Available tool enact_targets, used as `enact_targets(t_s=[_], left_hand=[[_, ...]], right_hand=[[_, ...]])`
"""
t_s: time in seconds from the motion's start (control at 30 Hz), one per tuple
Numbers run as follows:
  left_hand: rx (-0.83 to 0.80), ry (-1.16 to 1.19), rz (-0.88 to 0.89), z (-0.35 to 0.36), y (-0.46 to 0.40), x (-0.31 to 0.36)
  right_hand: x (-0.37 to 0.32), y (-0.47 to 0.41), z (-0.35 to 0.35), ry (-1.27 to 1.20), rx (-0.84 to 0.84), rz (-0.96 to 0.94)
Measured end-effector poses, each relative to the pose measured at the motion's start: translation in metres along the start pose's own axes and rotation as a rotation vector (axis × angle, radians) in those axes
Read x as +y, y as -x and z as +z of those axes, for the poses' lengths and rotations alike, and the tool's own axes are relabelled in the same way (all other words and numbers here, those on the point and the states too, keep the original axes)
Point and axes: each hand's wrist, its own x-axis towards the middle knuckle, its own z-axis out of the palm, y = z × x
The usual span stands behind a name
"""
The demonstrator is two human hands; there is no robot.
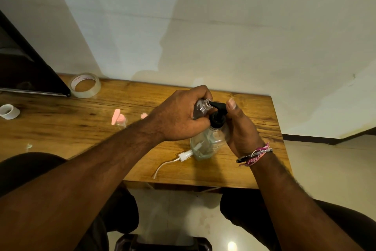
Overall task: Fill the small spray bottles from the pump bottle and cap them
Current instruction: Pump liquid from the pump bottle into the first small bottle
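The left hand (179,116) grips a small clear spray bottle (200,108), its open neck tilted against the black spout of the pump bottle (207,141). The right hand (242,126) wraps that bottle, thumb up beside the pump head. It stands near the wooden table's (101,149) front right corner; a white spray cap (184,156) lies just beside its base.

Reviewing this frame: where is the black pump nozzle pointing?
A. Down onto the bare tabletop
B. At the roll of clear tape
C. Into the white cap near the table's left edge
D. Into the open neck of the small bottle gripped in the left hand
D: the tip of the black pump nozzle meets the open neck of the small bottle that the left hand grips, while the right hand holds the pump bottle.
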Motion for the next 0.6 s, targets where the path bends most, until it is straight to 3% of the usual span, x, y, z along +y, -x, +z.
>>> enact_targets(t_s=[0.6], left_hand=[[-0.007,-0.071,0.023,0.0007,0.0000,-0.0047]], right_hand=[[0.0074,-0.0064,0.0056,0.124,0.142,-0.062]])
